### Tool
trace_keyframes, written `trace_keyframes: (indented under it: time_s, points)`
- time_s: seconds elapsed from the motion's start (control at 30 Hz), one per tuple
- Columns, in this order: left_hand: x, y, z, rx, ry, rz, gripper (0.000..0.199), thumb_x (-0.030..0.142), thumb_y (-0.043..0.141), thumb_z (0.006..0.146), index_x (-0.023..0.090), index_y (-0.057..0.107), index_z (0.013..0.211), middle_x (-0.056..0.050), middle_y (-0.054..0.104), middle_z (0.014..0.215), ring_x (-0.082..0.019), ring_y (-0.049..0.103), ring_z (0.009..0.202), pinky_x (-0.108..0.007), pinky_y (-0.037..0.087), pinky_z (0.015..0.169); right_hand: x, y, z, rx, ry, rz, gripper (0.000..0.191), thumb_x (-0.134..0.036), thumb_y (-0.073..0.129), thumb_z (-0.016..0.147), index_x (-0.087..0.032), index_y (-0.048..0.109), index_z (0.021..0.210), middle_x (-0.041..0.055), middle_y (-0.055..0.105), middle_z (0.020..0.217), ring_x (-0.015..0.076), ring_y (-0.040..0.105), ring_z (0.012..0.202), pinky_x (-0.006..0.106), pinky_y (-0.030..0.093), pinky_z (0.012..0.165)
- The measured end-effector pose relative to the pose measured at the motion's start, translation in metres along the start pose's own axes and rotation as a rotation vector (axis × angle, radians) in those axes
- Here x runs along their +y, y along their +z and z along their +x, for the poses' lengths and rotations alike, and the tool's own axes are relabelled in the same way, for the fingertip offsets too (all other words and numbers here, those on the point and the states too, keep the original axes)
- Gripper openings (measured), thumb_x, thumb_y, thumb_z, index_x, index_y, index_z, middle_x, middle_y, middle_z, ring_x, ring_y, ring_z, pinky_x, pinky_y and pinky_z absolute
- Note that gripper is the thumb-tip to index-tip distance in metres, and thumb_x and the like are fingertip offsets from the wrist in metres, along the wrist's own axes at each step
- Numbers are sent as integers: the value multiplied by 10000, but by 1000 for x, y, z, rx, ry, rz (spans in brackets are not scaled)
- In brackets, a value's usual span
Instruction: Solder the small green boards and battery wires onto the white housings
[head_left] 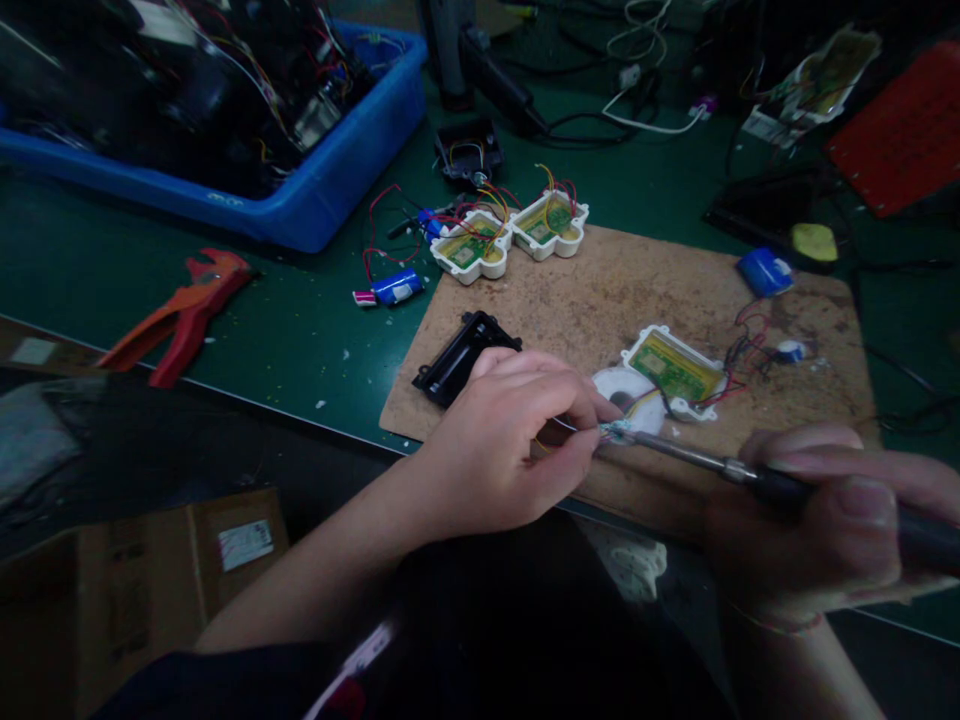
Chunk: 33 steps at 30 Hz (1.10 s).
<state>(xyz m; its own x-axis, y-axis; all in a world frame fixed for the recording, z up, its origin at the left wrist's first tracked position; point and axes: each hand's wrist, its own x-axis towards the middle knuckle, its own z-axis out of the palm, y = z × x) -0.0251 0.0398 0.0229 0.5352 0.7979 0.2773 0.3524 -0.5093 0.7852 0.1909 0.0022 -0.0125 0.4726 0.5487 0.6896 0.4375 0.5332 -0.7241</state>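
My right hand [832,520] is closed around the dark handle of a soldering iron [694,458], whose metal shaft points left. The iron's tip meets a small pale-blue and silvery wired piece [616,430]. My left hand [517,430] pinches thin wires at that piece between thumb and fingers. Just behind the fingertips lies a white round disc [643,412], partly covered. Beyond it sits a white housing with a green circuit board [675,370], with red and black wires running from it. Left of my left hand rests a black open case [461,358], partly hidden by the hand.
A brown board [577,300] lies on the green table [300,340]. Two more white housings [472,245] stand at its back edge, near a blue battery [399,287]. Orange-red cutters [187,310] lie left. A blue bin [300,215] of wired parts fills the back left.
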Motion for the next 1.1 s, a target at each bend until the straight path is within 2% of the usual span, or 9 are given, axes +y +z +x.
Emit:
trace_keyframes:
  time_s: [0.17, 0.3, 0.57, 0.9, 1.0, 1.1]
  points:
    - [0, 0, 0, 5, 9, -13, 77, 130, 686, 938, 202, 676, 914, 30, 816, 1089, -186, 711, 1130, -387, 425, 1049, -3, 1, 0, 53, 47, -27, 321, -504, 683, 889, -250, 615, 705, -27, 414, 582, 146, 439, 522, 334, 285, 447]
    - [0, 0, 0, 3, 10, -12, 77, 130, 687, 938, 199, 675, 907, 38, 814, 1085, -181, 709, 1131, -385, 420, 1051, -4, 2, 1, 35, 76, -31, 302, -485, 675, 870, -250, 592, 699, -23, 393, 590, 150, 445, 523, 335, 277, 443]
    - [0, -1, 0, -3, 15, -6, 83, 127, 686, 935, 200, 665, 901, 40, 813, 1092, -180, 704, 1131, -386, 413, 1046, -1, 4, 1, 91, 19, -75, 259, -451, 604, 869, -259, 550, 703, -15, 356, 604, 161, 386, 490, 366, 268, 447]
    - [-1, 1, 1, -2, 15, 5, 89, 131, 678, 943, 201, 660, 890, 19, 816, 1095, -192, 707, 1143, -406, 414, 1040, -1, 10, 4, 269, -22, -205, 265, -380, 460, 958, -288, 550, 726, -3, 324, 639, 168, 346, 500, 385, 260, 506]
    - [-1, 2, 0, 20, 27, -12, 101, 116, 689, 928, 214, 667, 915, 32, 814, 1089, -191, 714, 1119, -412, 421, 1019, -1, -2, 17, 323, 51, -224, 260, -439, 476, 940, -304, 576, 743, -3, 335, 625, 181, 363, 499, 380, 251, 494]
    - [0, 3, 1, 34, 12, -25, 135, 97, 696, 912, 230, 667, 917, 50, 811, 1048, -189, 719, 1072, -410, 429, 974, 7, -23, 55, 303, 187, -236, 214, -475, 600, 886, -289, 611, 780, -8, 446, 663, 161, 410, 495, 357, 254, 458]
